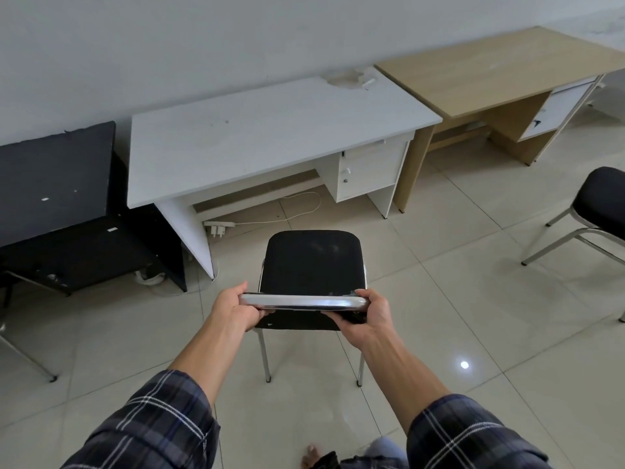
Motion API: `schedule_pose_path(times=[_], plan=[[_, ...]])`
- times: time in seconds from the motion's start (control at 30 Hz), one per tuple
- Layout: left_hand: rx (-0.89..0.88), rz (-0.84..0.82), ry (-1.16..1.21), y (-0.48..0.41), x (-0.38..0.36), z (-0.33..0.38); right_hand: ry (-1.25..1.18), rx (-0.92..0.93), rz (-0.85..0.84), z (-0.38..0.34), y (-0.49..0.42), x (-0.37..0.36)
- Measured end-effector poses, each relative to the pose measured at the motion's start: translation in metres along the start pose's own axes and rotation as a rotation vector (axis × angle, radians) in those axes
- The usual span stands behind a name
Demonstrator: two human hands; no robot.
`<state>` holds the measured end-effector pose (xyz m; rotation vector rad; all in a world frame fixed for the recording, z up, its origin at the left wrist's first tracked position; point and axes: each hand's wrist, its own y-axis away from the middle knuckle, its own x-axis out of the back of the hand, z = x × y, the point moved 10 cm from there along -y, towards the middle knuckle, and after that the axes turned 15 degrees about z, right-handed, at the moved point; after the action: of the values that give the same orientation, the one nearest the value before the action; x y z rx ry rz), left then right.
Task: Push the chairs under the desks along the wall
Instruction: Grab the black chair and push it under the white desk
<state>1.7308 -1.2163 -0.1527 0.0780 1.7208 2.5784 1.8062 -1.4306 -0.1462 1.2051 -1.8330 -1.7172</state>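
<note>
Two hands grip the chrome top rail of a black padded chair (313,262): the left hand (233,308) at the rail's left end, the right hand (367,314) at its right end, fingers of both clamped round the tube. The chair stands on the tiled floor (473,299), seat facing the wall, in front of the knee opening of the white desk (263,137) but not yet under its front edge.

To do this well, I would keep the push even through both hands so the chair runs straight, and aim its seat between the desk's left side panel and the drawer unit (370,174) at the right. The opening looks wider than the seat, though the chair sits a little toward the drawer side, so a slight drift left would help.

One hazard lies low: a white power strip (218,226) and its cable (297,206) rest on the floor inside the opening near the left panel, where a front leg could snag. Behind and to the right the floor is open; a second black chair (598,211) waits well apart, before the wooden desk (500,69). A black desk (54,177) stands just left of the white one.
</note>
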Motion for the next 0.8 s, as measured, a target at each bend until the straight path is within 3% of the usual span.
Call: schedule_pose_path(times=[0.8], plan=[[-0.02, 0.079, 0.301, -0.056, -0.096, 0.155, 0.314, -0.079, -0.088, -0.001, -0.088, -0.251]])
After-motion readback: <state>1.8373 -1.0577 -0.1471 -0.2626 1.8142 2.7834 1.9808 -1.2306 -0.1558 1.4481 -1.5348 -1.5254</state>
